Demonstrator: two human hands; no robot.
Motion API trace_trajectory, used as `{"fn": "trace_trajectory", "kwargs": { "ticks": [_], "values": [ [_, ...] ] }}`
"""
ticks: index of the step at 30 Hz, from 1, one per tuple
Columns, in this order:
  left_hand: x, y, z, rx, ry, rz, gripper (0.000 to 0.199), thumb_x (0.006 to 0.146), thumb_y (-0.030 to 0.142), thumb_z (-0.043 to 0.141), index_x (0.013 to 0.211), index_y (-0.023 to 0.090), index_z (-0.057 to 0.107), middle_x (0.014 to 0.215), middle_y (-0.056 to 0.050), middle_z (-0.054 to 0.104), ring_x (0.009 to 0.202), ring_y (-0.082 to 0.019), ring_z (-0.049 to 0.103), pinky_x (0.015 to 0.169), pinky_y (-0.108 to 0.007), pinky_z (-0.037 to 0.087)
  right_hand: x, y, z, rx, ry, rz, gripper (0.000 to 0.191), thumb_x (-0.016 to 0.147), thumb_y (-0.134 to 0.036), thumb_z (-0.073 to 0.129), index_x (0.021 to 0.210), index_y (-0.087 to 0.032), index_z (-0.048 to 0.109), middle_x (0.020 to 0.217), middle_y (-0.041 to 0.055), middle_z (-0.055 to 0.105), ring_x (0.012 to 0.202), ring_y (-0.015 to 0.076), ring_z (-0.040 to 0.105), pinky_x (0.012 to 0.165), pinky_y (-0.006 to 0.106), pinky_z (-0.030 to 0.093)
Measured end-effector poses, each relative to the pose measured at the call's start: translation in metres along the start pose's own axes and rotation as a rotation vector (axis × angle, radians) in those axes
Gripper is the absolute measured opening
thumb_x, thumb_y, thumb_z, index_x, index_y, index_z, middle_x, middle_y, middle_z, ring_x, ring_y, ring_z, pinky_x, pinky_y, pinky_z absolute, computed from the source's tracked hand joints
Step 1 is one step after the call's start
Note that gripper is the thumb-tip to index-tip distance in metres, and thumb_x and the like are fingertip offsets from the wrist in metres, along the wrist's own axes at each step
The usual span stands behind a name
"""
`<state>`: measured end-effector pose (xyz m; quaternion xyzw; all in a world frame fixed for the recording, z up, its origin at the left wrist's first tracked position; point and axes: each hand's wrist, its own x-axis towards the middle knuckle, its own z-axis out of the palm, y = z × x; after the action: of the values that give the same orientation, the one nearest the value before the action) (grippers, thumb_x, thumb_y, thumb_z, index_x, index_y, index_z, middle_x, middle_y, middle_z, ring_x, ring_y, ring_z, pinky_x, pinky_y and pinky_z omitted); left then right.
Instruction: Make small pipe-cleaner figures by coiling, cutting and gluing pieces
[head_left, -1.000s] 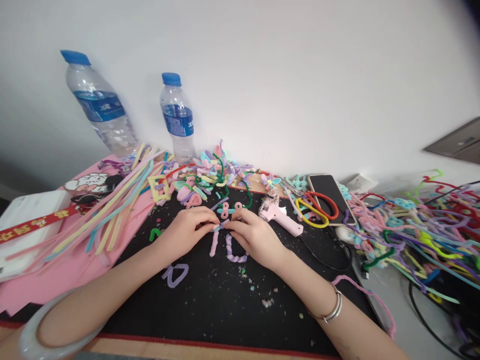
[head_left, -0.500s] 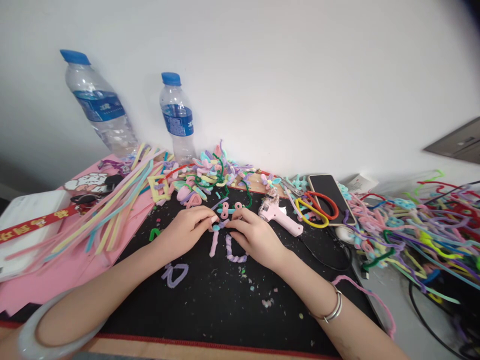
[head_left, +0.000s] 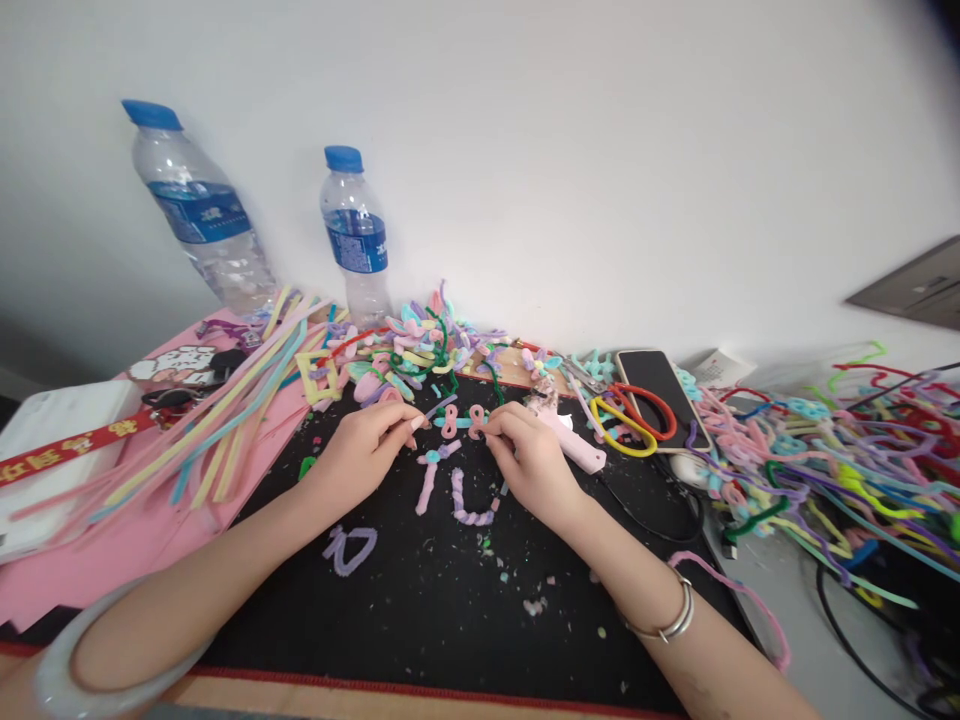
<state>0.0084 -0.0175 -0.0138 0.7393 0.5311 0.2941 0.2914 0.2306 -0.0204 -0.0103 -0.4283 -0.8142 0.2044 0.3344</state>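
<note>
A pipe-cleaner piece with two pink figure-eight loops and a turquoise bar lies between my hands. My right hand pinches at its right loop. My left hand has thumb and index fingertip together just left of the piece, beside a short purple strip; what they hold, if anything, is too small to make out. Below lie a lilac stick with a turquoise knot and short purple arm, and a twisted lilac U-shape. A purple loop rests nearer me on the black mat.
A pink glue gun sits partly behind my right hand. Beyond it are scissors with yellow and red handles and a phone. Pipe cleaners pile at the back and right. Two water bottles stand by the wall.
Both hands have moved apart and away from the lilac stick, which now lies uncovered. My right fingers have come up to the pink-looped piece; my left hand has shifted left and slightly up.
</note>
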Motion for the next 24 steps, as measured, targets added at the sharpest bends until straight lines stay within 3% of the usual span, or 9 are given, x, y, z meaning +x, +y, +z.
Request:
{"fn": "trace_trajectory", "kwargs": {
  "ticks": [3, 7, 9, 16, 19, 24],
  "values": [
    [-0.001, 0.003, -0.001, -0.052, 0.024, -0.022, 0.026, 0.09, 0.036, 0.042, 0.082, 0.019, 0.06, 0.071, 0.0, 0.062, 0.068, -0.016, 0.058, 0.065, -0.025, 0.042, 0.004, -0.003, -0.006, 0.107, -0.01, 0.113, 0.015, 0.086, -0.014, 0.046, 0.072, -0.019, 0.048, 0.074, 0.0006, 0.051, 0.069, 0.014, 0.05, 0.064, 0.026, 0.041],
    [-0.001, 0.007, 0.0, -0.201, -0.03, -0.049, 0.024, 0.086, 0.039, 0.049, 0.083, 0.018, 0.061, 0.074, -0.001, 0.063, 0.068, -0.016, 0.058, 0.063, -0.025, 0.044, 0.007, -0.008, -0.011, 0.376, -0.213, 0.244, 0.022, 0.089, -0.024, 0.045, 0.068, -0.018, 0.046, 0.063, -0.0038, 0.045, 0.058, 0.0103, 0.042, 0.054, 0.022, 0.034],
    [-0.001, 0.01, 0.002, -0.278, -0.062, -0.062, 0.025, 0.084, 0.04, 0.052, 0.081, 0.018, 0.061, 0.072, 0.0, 0.062, 0.066, -0.016, 0.057, 0.062, -0.025, 0.045, 0.007, -0.01, -0.013, 0.394, -0.252, 0.247, 0.025, 0.09, -0.025, 0.044, 0.066, -0.018, 0.046, 0.063, -0.0036, 0.046, 0.058, 0.01, 0.042, 0.054, 0.021, 0.034],
    [0.0, 0.023, 0.015, -0.406, -0.249, -0.098, 0.033, 0.082, 0.042, 0.055, 0.062, 0.017, 0.051, 0.051, 0.006, 0.048, 0.044, -0.009, 0.049, 0.044, -0.02, 0.037, -0.001, -0.022, -0.015, 0.277, -0.225, 0.113, 0.013, 0.092, -0.023, 0.042, 0.094, -0.018, 0.054, 0.075, -0.0013, 0.054, 0.067, 0.0117, 0.048, 0.063, 0.023, 0.039],
    [0.003, 0.028, 0.022, -0.425, -0.326, -0.132, 0.032, 0.082, 0.039, 0.054, 0.059, 0.018, 0.047, 0.044, 0.007, 0.045, 0.036, -0.009, 0.046, 0.039, -0.019, 0.035, -0.007, -0.025, -0.015, 0.264, -0.187, 0.084, 0.013, 0.091, -0.02, 0.046, 0.079, -0.018, 0.053, 0.069, -0.0019, 0.053, 0.064, 0.0114, 0.046, 0.06, 0.023, 0.037],
    [0.013, 0.033, 0.027, -0.452, -0.402, -0.129, 0.031, 0.075, 0.04, 0.062, 0.059, 0.017, 0.051, 0.046, 0.007, 0.046, 0.033, -0.008, 0.045, 0.031, -0.019, 0.032, -0.016, -0.022, -0.02, 0.361, -0.124, 0.18, 0.029, 0.088, -0.03, 0.054, 0.063, -0.018, 0.044, 0.06, -0.0042, 0.043, 0.056, 0.0096, 0.037, 0.052, 0.022, 0.03]
  ]
}}
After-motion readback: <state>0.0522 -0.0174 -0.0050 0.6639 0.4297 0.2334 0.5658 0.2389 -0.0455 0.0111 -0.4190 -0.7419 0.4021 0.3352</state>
